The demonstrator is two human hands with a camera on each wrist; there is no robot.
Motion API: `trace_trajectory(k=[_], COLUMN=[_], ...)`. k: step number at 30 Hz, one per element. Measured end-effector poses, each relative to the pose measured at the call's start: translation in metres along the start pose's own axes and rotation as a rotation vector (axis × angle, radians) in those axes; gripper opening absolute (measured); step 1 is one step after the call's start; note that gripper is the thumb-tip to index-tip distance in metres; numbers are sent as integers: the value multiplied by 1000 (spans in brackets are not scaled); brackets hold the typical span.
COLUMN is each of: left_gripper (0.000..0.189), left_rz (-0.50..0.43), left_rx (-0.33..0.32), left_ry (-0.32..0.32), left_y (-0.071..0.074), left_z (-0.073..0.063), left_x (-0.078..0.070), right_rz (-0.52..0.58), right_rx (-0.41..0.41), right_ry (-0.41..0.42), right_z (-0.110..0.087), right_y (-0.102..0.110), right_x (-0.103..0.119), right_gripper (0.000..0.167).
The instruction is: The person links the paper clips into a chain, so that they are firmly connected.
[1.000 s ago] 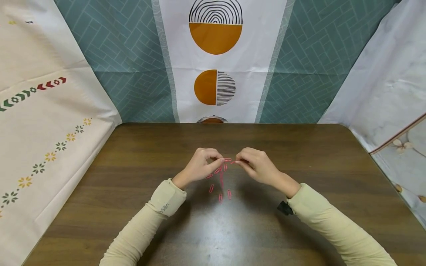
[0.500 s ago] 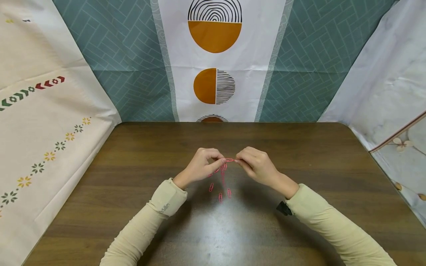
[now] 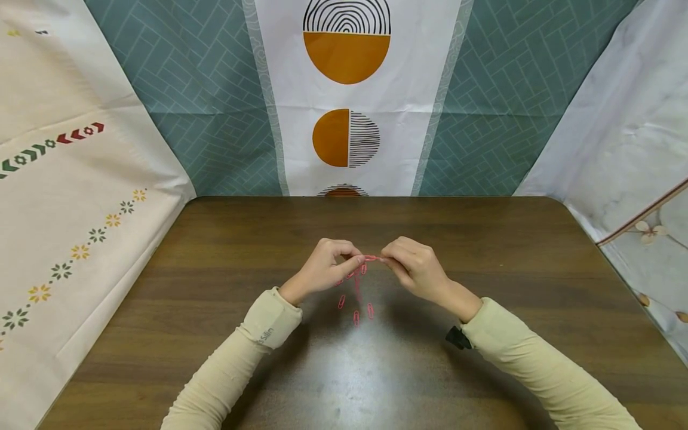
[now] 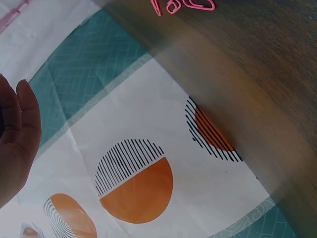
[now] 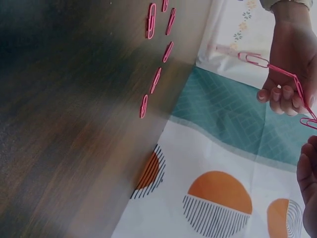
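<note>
In the head view my left hand (image 3: 328,263) pinches a pink paper clip (image 3: 370,258) between thumb and fingers, above the table. From the same fingers hangs a chain of linked pink paper clips (image 5: 282,71), clearest in the right wrist view. My right hand (image 3: 416,266) pinches the end of another pink clip, its fingertips just right of the left hand's clip. The two clips meet in line in the narrow gap between the hands; whether they are hooked together I cannot tell. Most of the right hand's clip is hidden by its fingers.
Several loose pink paper clips (image 3: 356,318) lie on the brown wooden table (image 3: 242,334) below and in front of the hands. A patterned cloth (image 3: 344,95) hangs behind the table's far edge. Pale cloths flank both sides.
One second ago the right hand's clip slanted beside the left hand's clip; now both line up between the fingertips. The right fingertips have hardly moved, and the hanging chain has swung slightly.
</note>
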State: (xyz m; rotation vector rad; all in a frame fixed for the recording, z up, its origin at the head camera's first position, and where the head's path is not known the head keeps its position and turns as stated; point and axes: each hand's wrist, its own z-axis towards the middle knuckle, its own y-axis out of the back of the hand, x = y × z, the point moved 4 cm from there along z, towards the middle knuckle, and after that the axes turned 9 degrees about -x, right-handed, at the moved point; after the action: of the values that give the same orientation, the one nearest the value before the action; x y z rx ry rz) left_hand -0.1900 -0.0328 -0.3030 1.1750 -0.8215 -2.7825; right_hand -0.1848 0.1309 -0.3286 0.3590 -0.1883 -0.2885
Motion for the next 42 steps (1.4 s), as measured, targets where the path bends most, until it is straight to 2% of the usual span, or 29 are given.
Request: trace_trajectory(k=[8,15,19,24,30,37,42], left_gripper=[14,14,15,16,15,15,14], left_rz=[-15,-15,-41,-55,-39,-39,-44], left_rx=[17,10,14,16,8,4,4], left_ry=[12,7,-13,-42,-39,-34,-32], left_y=[0,-7,-6,-6,-5,4,5], left_z=[0,-6,-6,-5,-5,-1,-1], left_x=[1,31,34,31,28,-7,-6], right_rz=[38,63,72,93,127,158,192], right_rx=[-38,-62,-76,-99,-126,-121,-102], right_ry=[11,-4,-12,-20,-49,-121,-205], right_z=[3,3,4,6,7,4,6], right_y=[2,4,4,6,9,11,11], right_x=[2,2,1,2,2,-3,-7], right_gripper=[20,21,21,21,22,23,11])
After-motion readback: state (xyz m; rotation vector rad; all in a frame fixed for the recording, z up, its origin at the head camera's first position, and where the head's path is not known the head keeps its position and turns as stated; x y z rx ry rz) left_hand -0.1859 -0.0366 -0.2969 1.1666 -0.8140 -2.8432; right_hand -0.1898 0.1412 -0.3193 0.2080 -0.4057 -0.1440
